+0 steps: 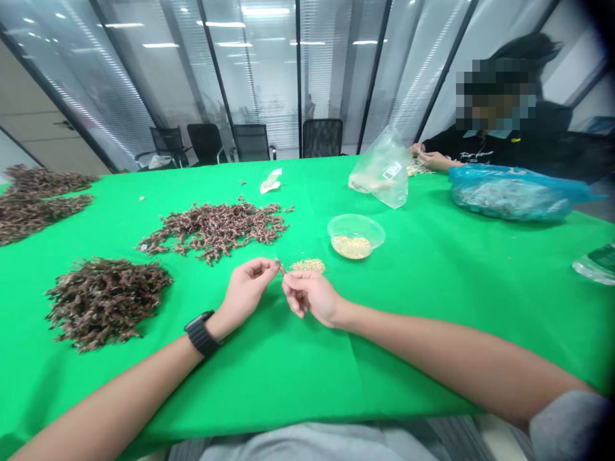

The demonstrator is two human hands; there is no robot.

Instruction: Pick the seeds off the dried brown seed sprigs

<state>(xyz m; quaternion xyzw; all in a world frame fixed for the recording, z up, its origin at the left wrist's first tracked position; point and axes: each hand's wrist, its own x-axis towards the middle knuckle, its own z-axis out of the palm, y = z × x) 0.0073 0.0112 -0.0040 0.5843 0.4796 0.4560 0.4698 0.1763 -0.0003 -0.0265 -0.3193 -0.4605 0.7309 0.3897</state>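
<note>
In the head view my left hand (248, 287) is closed, thumb and index finger pinching one end of a small reddish-brown knotted piece (280, 266). My right hand (312, 296) pinches the other end, its remaining fingers curled underneath. The piece is too small to name its kind. Just behind my right hand lies a small heap of tiny gold grains or beads (309, 264). A clear plastic bowl (356, 225) behind it holds more of them. Beyond my left hand spreads a loose pile of similar brown pieces (221, 229).
A denser pile of brown pieces (108, 304) sits at left, with more brown heaps (38, 198) at the far left. Farther back are a white scrap (271, 181), a clear bag (379, 169) and a blue bag (516, 192). A co-worker's hands (427, 157) are beyond, at right.
</note>
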